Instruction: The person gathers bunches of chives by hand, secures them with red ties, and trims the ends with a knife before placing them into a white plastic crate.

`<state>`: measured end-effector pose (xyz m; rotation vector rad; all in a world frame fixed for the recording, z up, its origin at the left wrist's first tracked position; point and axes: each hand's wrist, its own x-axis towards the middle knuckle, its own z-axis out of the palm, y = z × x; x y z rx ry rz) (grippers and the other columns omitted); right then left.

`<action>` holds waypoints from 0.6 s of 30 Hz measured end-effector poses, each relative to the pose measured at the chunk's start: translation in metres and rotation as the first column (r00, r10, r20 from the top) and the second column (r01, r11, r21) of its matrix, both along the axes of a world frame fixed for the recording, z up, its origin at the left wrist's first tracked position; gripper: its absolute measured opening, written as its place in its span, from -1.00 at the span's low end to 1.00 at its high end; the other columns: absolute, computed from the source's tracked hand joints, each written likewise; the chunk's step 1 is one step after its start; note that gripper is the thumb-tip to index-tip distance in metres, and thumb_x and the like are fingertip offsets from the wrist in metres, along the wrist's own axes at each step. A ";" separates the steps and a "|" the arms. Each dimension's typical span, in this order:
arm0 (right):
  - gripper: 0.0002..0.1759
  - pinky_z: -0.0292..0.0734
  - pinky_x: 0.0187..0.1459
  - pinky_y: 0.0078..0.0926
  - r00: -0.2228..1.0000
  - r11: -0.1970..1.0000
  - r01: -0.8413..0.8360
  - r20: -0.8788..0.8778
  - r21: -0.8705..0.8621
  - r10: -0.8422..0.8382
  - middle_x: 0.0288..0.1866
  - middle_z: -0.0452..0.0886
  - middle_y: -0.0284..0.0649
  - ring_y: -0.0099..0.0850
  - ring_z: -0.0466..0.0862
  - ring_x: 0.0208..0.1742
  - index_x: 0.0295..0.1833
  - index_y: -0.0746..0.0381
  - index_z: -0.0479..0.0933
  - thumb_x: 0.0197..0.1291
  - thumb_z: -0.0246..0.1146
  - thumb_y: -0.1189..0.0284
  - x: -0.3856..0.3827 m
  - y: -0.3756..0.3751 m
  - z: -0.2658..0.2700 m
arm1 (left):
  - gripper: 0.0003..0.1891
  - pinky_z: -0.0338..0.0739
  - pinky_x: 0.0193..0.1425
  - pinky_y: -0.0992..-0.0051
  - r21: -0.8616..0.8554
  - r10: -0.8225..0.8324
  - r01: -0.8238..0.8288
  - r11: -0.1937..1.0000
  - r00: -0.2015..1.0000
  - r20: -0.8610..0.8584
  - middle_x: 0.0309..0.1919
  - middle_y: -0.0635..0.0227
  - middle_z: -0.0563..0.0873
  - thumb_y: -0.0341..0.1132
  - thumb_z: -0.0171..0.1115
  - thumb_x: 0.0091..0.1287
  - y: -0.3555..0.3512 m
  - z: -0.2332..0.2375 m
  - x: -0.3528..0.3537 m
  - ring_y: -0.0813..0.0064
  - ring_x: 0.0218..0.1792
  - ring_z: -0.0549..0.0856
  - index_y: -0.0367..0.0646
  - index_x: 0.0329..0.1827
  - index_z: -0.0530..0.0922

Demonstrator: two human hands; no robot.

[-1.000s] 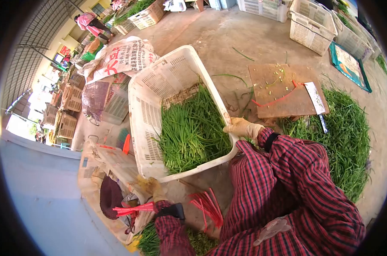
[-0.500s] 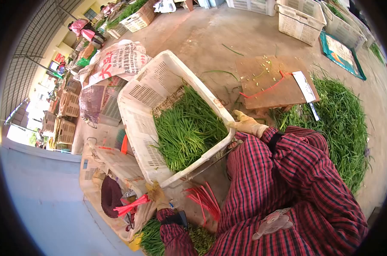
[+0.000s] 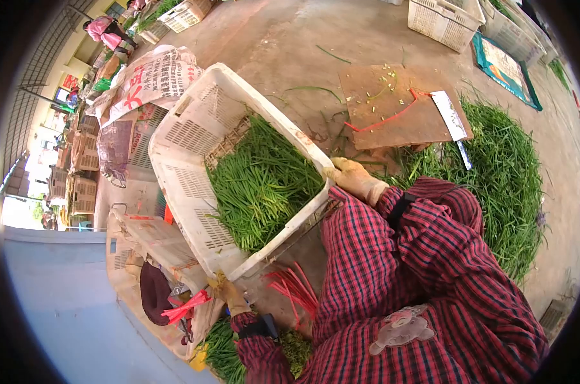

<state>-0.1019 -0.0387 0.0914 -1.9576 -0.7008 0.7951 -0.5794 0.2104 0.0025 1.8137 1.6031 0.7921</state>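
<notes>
A white plastic crate (image 3: 194, 185) stands tilted in front of me, with cut green stalks (image 3: 264, 185), perhaps garlic chives, heaped at its near end. My right hand (image 3: 356, 179), in a yellowish glove, is closed over the crate's near right corner. The near left corner is gripped by my left hand (image 3: 228, 292), gloved too; its fingertips are partly hidden at the rim. Beside that hand lies a bundle of red strips (image 3: 186, 307). More red strips (image 3: 293, 288) are on the floor between the crate and my legs.
A board (image 3: 402, 109) with a broad-bladed knife (image 3: 450, 118) sits at the right, by a large pile of greens (image 3: 501, 173). Another crate (image 3: 152, 240) holding a dark cloth (image 3: 154, 294) stands at left. A printed sack (image 3: 155, 77) lies beyond. People work in the background.
The crate has shifted slightly left, with both my hands still on its corners. My view has moved a little too.
</notes>
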 end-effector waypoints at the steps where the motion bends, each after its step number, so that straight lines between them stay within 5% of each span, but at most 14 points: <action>1: -0.41 0.52 0.29 -0.20 0.999 1.000 0.007 0.033 0.012 -0.007 0.18 0.71 0.14 0.01 0.68 0.26 0.30 0.30 0.60 0.44 0.19 0.04 0.004 0.006 -0.001 | -0.38 0.48 0.37 0.12 0.043 0.068 -0.063 0.997 0.991 -0.117 0.31 -0.21 0.60 -0.05 0.14 0.61 -0.004 -0.003 0.001 -0.11 0.29 0.60 -0.37 0.51 0.36; 3: -0.43 0.52 0.30 -0.22 0.993 0.999 0.033 0.114 0.039 -0.037 0.18 0.71 0.14 0.00 0.67 0.27 0.31 0.29 0.60 0.44 0.19 0.06 0.019 0.023 -0.020 | -0.40 0.48 0.36 0.11 0.098 0.151 -0.131 0.987 0.960 -0.238 0.29 -0.21 0.60 -0.05 0.12 0.62 -0.019 -0.018 -0.010 -0.10 0.27 0.61 -0.37 0.50 0.37; 5: -0.46 0.51 0.34 -0.22 0.992 0.985 0.088 0.076 0.150 -0.101 0.20 0.69 0.14 0.01 0.66 0.30 0.33 0.29 0.59 0.45 0.22 0.12 0.035 0.045 -0.030 | -0.37 0.47 0.34 0.07 -0.108 -0.012 -0.007 0.994 0.984 -0.179 0.30 -0.27 0.57 0.02 0.09 0.62 -0.034 -0.047 -0.034 -0.15 0.26 0.60 -0.38 0.48 0.38; 6: -0.47 0.50 0.36 -0.22 0.987 0.958 0.141 0.035 0.249 -0.154 0.22 0.68 0.15 0.01 0.65 0.31 0.34 0.29 0.59 0.45 0.23 0.14 0.042 0.056 -0.038 | -0.37 0.47 0.34 0.07 -0.101 -0.005 -0.015 0.995 0.982 -0.188 0.30 -0.27 0.57 0.02 0.09 0.62 -0.050 -0.041 -0.028 -0.15 0.26 0.60 -0.38 0.48 0.38; 9: -0.50 0.44 0.42 -0.16 0.941 0.957 0.124 0.274 0.261 -0.196 0.33 0.60 0.14 0.05 0.55 0.39 0.32 0.28 0.61 0.42 0.29 0.19 0.061 0.076 -0.023 | -0.37 0.47 0.30 0.10 -0.114 0.078 -0.089 0.989 0.992 -0.100 0.23 -0.26 0.56 0.04 0.05 0.64 -0.121 0.007 0.026 -0.13 0.19 0.59 -0.42 0.43 0.39; 11: -0.50 0.41 0.44 -0.14 0.873 0.934 0.198 0.381 0.298 -0.306 0.33 0.60 0.14 0.05 0.53 0.41 0.30 0.27 0.62 0.40 0.31 0.19 0.064 0.090 -0.048 | -0.44 0.45 0.28 0.19 -0.137 -0.082 0.108 0.985 0.980 0.182 0.14 -0.04 0.55 -0.02 0.08 0.65 -0.150 0.034 0.048 0.08 0.13 0.56 -0.42 0.37 0.40; 12: -0.51 0.39 0.46 -0.11 0.781 0.900 0.278 0.467 0.336 -0.416 0.33 0.59 0.13 0.06 0.51 0.43 0.29 0.26 0.63 0.39 0.32 0.19 0.062 0.093 -0.052 | -0.44 0.45 0.28 0.19 -0.133 -0.066 0.091 0.987 0.982 0.178 0.14 -0.04 0.55 -0.02 0.08 0.65 -0.157 0.041 0.054 0.08 0.13 0.56 -0.42 0.37 0.40; 14: -0.46 0.32 0.51 -0.11 0.726 0.866 0.338 0.483 0.369 -0.489 0.39 0.53 0.16 0.04 0.45 0.48 0.34 0.29 0.58 0.35 0.38 0.24 0.050 0.092 -0.060 | -0.54 0.42 0.26 0.27 -0.315 0.026 0.137 0.939 0.886 0.463 0.07 0.20 0.52 -0.10 0.12 0.65 -0.166 0.052 0.064 0.31 0.09 0.51 -0.35 0.33 0.40; 15: -0.44 0.32 0.51 -0.12 0.710 0.822 0.372 0.438 0.430 -0.551 0.40 0.52 0.15 0.04 0.45 0.48 0.37 0.30 0.55 0.35 0.38 0.26 0.047 0.091 -0.063 | -0.70 0.60 -0.03 0.46 -0.255 -0.013 0.136 0.957 0.902 0.431 -0.04 0.28 0.63 -0.18 0.18 0.62 -0.172 0.062 0.070 0.48 -0.09 0.67 -0.26 0.12 0.46; 18: -0.39 0.35 0.49 -0.18 0.704 0.752 0.485 0.311 0.447 -0.639 0.36 0.54 0.13 0.02 0.49 0.43 0.44 0.34 0.47 0.37 0.36 0.29 0.044 0.081 -0.076 | -0.69 0.59 0.10 0.41 -0.302 -0.001 0.207 0.931 0.826 0.563 -0.02 0.30 0.65 -0.20 0.18 0.62 -0.189 0.087 0.091 0.47 -0.03 0.67 -0.27 0.17 0.45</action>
